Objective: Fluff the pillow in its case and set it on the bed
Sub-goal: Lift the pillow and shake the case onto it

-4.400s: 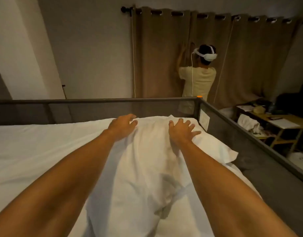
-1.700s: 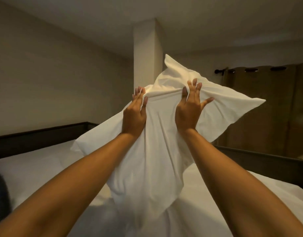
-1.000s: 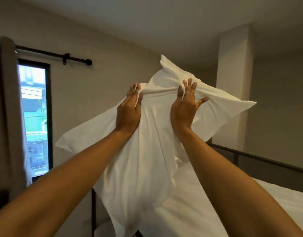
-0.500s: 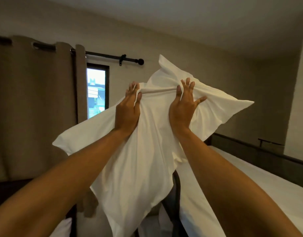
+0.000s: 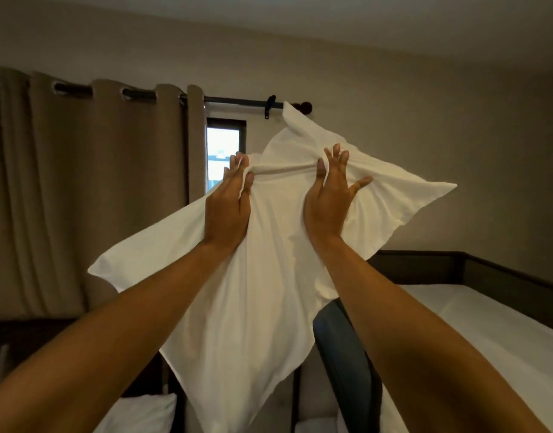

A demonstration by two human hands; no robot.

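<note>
Two bare hands hold a white pillow (image 5: 269,276) up in the air at frame centre, arms stretched out from the bottom corners. Left hand (image 5: 228,207) grips the top edge of the case, fingers curled over a bunched fold. Right hand (image 5: 328,201) grasps the same fold just to the right, thumb out to the side, fingertips over the edge. Pillow hangs tilted like a diamond: one corner at upper centre by the curtain rod (image 5: 237,100), one far right, one at left, loose case end drooping to the bottom centre. Pillow is clear of the bed (image 5: 487,323), which lies at lower right with a white sheet and a dark rail. Brown curtain (image 5: 81,182) fills the left, window (image 5: 222,151) strip behind the left hand. Dark blue object (image 5: 347,370), unclear what, lower centre-right. Second white pillow (image 5: 137,414) corner at the bottom left.
</note>
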